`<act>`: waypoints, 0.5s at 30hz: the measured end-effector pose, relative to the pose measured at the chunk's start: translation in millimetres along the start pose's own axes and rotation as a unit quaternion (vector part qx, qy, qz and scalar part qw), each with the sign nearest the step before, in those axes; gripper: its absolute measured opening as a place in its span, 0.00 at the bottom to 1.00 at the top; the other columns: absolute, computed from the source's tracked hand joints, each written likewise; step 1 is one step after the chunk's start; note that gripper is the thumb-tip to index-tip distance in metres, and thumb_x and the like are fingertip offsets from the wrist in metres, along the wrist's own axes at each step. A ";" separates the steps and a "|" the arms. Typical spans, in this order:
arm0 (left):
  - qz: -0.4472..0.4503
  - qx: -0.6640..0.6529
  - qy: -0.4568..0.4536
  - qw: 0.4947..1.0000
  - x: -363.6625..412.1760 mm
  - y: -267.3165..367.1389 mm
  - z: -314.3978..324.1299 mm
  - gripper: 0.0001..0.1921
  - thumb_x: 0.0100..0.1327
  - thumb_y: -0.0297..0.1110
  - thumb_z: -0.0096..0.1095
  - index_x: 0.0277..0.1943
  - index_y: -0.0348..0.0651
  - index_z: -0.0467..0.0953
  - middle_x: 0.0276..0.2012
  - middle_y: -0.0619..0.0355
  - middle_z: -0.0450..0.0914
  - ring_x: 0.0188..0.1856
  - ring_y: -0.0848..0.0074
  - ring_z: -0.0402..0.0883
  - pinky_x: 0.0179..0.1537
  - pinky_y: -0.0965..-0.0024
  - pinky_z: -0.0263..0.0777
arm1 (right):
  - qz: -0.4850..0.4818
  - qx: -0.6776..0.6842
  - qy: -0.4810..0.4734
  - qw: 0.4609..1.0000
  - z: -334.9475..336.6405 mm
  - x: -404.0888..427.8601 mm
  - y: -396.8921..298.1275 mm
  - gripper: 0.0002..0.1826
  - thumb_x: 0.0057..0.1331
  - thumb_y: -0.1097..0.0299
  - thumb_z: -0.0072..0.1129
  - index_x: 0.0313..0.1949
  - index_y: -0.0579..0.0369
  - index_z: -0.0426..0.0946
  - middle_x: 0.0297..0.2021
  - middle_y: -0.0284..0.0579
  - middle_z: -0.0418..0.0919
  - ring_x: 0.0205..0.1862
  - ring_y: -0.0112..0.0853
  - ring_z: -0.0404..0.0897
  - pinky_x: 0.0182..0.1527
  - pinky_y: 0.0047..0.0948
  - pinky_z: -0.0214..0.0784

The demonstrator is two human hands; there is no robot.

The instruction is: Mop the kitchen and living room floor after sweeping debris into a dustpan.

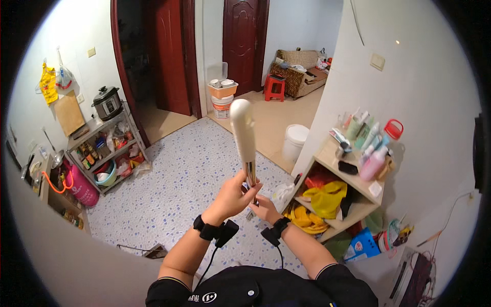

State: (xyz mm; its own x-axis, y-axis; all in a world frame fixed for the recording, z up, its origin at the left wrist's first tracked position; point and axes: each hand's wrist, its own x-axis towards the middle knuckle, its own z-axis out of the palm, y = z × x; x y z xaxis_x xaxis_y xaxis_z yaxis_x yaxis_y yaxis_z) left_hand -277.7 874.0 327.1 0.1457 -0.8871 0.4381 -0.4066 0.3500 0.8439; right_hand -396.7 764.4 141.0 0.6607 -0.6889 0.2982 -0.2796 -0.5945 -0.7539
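A long, white, round-ended implement (243,132) with a shiny metal section stands nearly upright in front of me. Its exact kind cannot be told. My left hand (229,196) closes around the metal part, its thumb lying across the front. Just below, my right hand (264,209) holds the implement's lower end between thumb and fingers. That lower end is partly hidden by my hands. Both wrists wear black straps with small black devices, and a cable runs down from each.
At right, a wooden shelf unit (368,197) carries bottles and bags. A lidded white bucket (296,140) stands by the wall corner. On the left are a metal rack (115,154) with a pressure cooker (106,103) and a pink gas cylinder (82,190). Speckled flooring (172,180) lies between.
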 end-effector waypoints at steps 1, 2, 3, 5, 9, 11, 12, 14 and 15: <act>0.034 0.011 -0.011 0.999 15.0 -7.0 -3.2 0.13 0.56 0.32 0.58 0.42 0.37 0.67 0.26 0.51 0.77 0.22 0.69 0.78 0.25 0.71 0.70 | -0.004 -0.028 0.009 1.000 -1.9 17.6 5.6 0.09 0.55 0.68 0.51 0.34 0.56 0.69 0.25 0.46 0.71 0.31 0.38 0.73 0.34 0.34 0.65; 0.024 0.024 -0.020 0.999 34.7 -13.1 -8.5 0.15 0.56 0.34 0.58 0.43 0.38 0.68 0.26 0.51 0.76 0.24 0.67 0.78 0.26 0.70 0.71 | -0.004 -0.031 0.006 0.999 -7.5 35.2 13.1 0.09 0.55 0.68 0.51 0.34 0.56 0.69 0.25 0.46 0.71 0.31 0.38 0.73 0.34 0.34 0.65; 0.023 0.023 -0.023 0.999 51.7 -20.1 -15.3 0.15 0.56 0.34 0.58 0.43 0.38 0.68 0.26 0.51 0.76 0.24 0.67 0.78 0.26 0.70 0.71 | 0.016 -0.002 -0.003 1.000 -12.1 53.9 11.0 0.09 0.55 0.68 0.50 0.35 0.56 0.69 0.27 0.48 0.71 0.33 0.41 0.73 0.35 0.36 0.64; 0.006 0.026 -0.044 0.999 86.3 -35.6 -23.2 0.11 0.57 0.32 0.58 0.40 0.35 0.72 0.35 0.52 0.78 0.35 0.71 0.78 0.34 0.73 0.72 | 0.038 0.033 -0.012 0.999 -16.1 95.5 20.8 0.09 0.56 0.68 0.50 0.36 0.55 0.68 0.29 0.49 0.72 0.35 0.43 0.72 0.36 0.38 0.64; -0.013 0.012 -0.049 0.999 148.9 -78.7 -37.2 0.12 0.57 0.32 0.58 0.40 0.33 0.72 0.37 0.51 0.77 0.36 0.70 0.78 0.36 0.72 0.72 | 0.033 0.002 -0.004 0.999 -5.2 171.5 75.7 0.08 0.56 0.72 0.48 0.36 0.55 0.68 0.31 0.51 0.73 0.36 0.47 0.71 0.37 0.40 0.64; -0.017 0.024 -0.042 0.999 180.3 -111.8 -42.2 0.11 0.57 0.31 0.58 0.39 0.33 0.73 0.35 0.51 0.77 0.36 0.70 0.78 0.36 0.72 0.72 | 0.036 0.046 0.039 0.998 7.4 212.0 108.5 0.09 0.55 0.75 0.46 0.36 0.55 0.69 0.32 0.52 0.72 0.36 0.48 0.71 0.36 0.40 0.64; -0.015 0.032 -0.049 0.998 196.3 -127.0 -43.7 0.10 0.56 0.30 0.58 0.38 0.33 0.73 0.35 0.52 0.77 0.36 0.70 0.78 0.35 0.72 0.72 | -0.026 0.036 0.082 0.996 12.2 230.1 124.0 0.10 0.54 0.77 0.45 0.37 0.55 0.70 0.32 0.52 0.72 0.36 0.48 0.71 0.37 0.39 0.64; -0.007 0.052 -0.066 0.996 236.3 -156.7 -46.9 0.10 0.56 0.29 0.58 0.38 0.33 0.73 0.35 0.53 0.76 0.35 0.72 0.77 0.34 0.73 0.73 | -0.024 0.047 0.072 0.996 12.9 273.9 158.2 0.11 0.53 0.77 0.45 0.37 0.55 0.70 0.32 0.52 0.73 0.36 0.48 0.72 0.37 0.39 0.64; -0.001 0.059 -0.065 0.996 259.5 -167.6 -48.8 0.10 0.56 0.29 0.58 0.38 0.33 0.73 0.35 0.53 0.76 0.35 0.72 0.77 0.34 0.73 0.73 | -0.023 0.056 0.067 0.996 11.3 305.9 171.5 0.12 0.52 0.78 0.46 0.37 0.55 0.70 0.32 0.53 0.73 0.36 0.47 0.72 0.37 0.38 0.64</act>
State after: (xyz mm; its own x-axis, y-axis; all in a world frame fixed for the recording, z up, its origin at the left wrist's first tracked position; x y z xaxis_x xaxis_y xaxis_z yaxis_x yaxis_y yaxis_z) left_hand -127.7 599.8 314.5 0.0322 -0.9221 0.3857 -0.5102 0.3167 0.7996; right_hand -234.7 456.4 96.3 0.5698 -0.7153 0.4046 -0.1655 -0.5822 -0.7961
